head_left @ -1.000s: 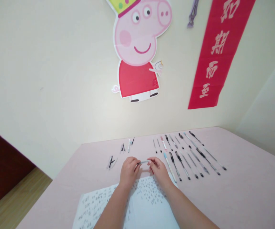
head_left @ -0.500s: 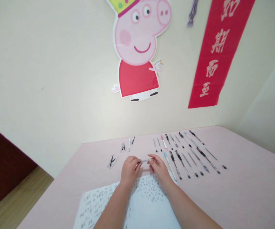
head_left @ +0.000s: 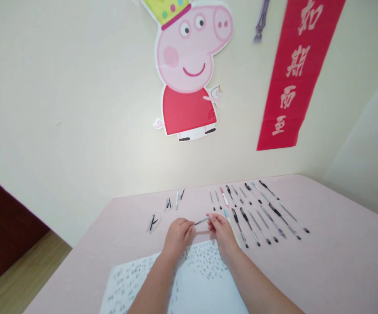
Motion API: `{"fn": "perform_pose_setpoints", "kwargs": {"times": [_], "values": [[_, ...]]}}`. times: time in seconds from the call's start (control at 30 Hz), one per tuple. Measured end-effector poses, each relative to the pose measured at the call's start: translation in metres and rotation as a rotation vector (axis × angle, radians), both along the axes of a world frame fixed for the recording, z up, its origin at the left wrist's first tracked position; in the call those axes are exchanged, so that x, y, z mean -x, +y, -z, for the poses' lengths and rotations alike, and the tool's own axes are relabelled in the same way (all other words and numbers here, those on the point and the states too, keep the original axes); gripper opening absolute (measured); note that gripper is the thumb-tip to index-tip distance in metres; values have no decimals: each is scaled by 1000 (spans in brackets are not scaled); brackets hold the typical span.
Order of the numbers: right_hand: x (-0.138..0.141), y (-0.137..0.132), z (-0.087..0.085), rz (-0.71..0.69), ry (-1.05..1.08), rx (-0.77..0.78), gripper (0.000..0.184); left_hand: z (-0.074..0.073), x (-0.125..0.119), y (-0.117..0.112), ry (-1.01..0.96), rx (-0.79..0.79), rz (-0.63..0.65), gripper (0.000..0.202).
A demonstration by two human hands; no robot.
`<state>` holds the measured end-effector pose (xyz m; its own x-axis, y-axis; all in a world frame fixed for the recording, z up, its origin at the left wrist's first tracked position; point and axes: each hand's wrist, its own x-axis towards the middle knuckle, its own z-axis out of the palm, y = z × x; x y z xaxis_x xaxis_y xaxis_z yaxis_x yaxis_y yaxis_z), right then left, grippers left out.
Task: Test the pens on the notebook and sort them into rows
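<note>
The left hand (head_left: 176, 235) and the right hand (head_left: 222, 230) face each other over the pink worktop (head_left: 339, 244), just past the far edge of an open notebook (head_left: 208, 296), with a slim pen (head_left: 202, 221) bridging the gap between them. The pen tilts, its right end a little higher than its darker left end. The left fingers (head_left: 189, 226) are pinched closed on that left end and the right fingers (head_left: 212, 219) on the other; the finer parts of the pen are too small to make out. Handwriting fills much of the notebook's left page and the upper part of its right page. Just beside the right hand lies a blue-topped pen (head_left: 227, 214), leftmost in the nearer of 2 slanting rows of pens; a pink pen (head_left: 224, 197) lies in the farther row. Beyond the left hand are small groups of black and clear pieces (head_left: 152, 223) and, farther back, a whitish pen (head_left: 176, 200).
</note>
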<state>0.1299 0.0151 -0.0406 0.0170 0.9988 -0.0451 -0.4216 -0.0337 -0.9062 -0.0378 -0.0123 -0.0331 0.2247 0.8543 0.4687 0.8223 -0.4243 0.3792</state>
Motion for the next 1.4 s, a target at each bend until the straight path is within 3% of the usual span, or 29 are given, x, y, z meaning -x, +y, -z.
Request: {"fn": "perform_pose_setpoints", "kwargs": {"times": [0.33,0.57,0.97,1.17,1.4], "values": [[1,-1,2,34,-16,23,37,-2,-4,-2,-36,7,1,21],[0,-2,-3,-35,50,7,45,-5,-5,-4,-72,88,-18,20],[1,0,-1,-10,73,22,33,-7,-7,-4,-44,50,-41,20],[0,-3,-7,-73,171,32,45,-7,-7,-5,-129,78,12,20],[-1,-3,-7,-66,124,33,38,-9,-7,-5,-69,29,-17,14]]}}
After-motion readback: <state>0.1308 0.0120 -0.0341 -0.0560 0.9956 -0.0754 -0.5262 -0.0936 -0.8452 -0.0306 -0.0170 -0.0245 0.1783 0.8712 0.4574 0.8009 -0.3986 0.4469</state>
